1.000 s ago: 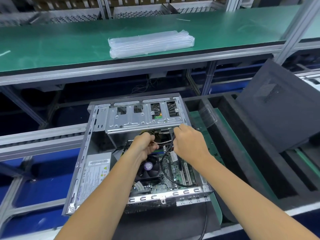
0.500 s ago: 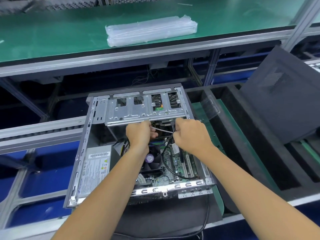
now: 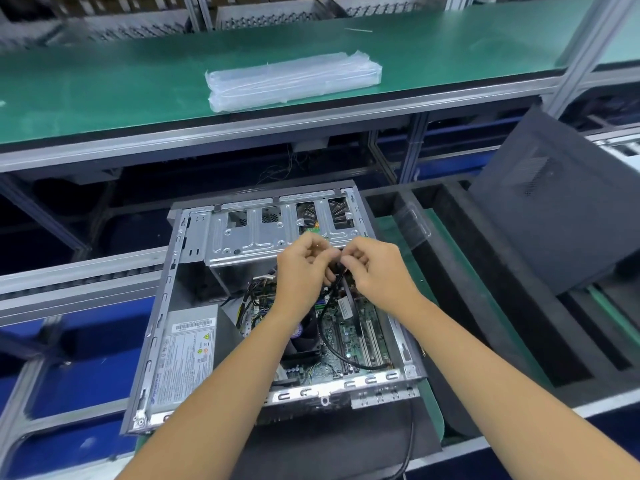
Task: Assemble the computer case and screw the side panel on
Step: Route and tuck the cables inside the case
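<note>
1. One open case (image 3: 194,306) lies flat at center, long axis 6 to 12 o'clock.
2. One panel (image 3: 554,216) leans at 2 o'clock.
3. Two hands: left hand (image 3: 304,268) and right hand (image 3: 377,268) both pinch cables (image 3: 327,320).

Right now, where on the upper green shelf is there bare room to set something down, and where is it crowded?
The green shelf is bare either side of the plastic-wrapped bundle. Crowded: the open computer case, where both hands pinch cables over the motherboard.
</note>
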Demonstrator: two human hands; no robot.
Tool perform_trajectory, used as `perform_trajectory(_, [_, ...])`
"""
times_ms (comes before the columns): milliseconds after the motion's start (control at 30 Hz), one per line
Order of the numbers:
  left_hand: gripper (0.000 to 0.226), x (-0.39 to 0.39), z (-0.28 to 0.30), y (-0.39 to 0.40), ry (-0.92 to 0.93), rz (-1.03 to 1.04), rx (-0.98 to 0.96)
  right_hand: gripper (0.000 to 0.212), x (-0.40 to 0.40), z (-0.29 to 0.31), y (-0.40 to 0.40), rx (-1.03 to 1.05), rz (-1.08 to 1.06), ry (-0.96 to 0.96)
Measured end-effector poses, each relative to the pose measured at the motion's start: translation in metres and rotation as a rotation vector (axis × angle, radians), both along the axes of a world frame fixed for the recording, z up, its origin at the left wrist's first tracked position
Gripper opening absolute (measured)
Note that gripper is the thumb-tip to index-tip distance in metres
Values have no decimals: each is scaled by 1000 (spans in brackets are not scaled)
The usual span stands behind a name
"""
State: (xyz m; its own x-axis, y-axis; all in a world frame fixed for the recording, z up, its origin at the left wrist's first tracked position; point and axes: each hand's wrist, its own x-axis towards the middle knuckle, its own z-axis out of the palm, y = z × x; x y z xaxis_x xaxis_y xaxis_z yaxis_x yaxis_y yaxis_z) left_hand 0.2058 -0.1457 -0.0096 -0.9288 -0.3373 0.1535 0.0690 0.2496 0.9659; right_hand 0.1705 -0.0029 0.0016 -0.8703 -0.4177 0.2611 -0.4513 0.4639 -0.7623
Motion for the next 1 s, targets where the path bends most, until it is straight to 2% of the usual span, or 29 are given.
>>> perform_trajectory(200, [13,-4,-1,-9,-57,-50,42,16,-4,1,3,-110,-36,-74])
perform_trajectory(367, [25,-6,-3,-9,-74,-109,33,18,-5,1,1,-90,-26,-99])
perform_trajectory(500, [22,-5,0,-9,-64,-144,56,15,-6,1,3,-190,-47,-200])
perform_trajectory(633, [12,-4,2,-6,-85,-171,116,13,-6,2,5,-257,-53,-213])
perform_trajectory(767, [4,-3,2,-7,-66,-155,70,13,-7,1,6,-264,-41,-216])
perform_trajectory(1000, [9,-3,2,-6,-51,-166,35,14,-8,-1,6,-224,-16,-196])
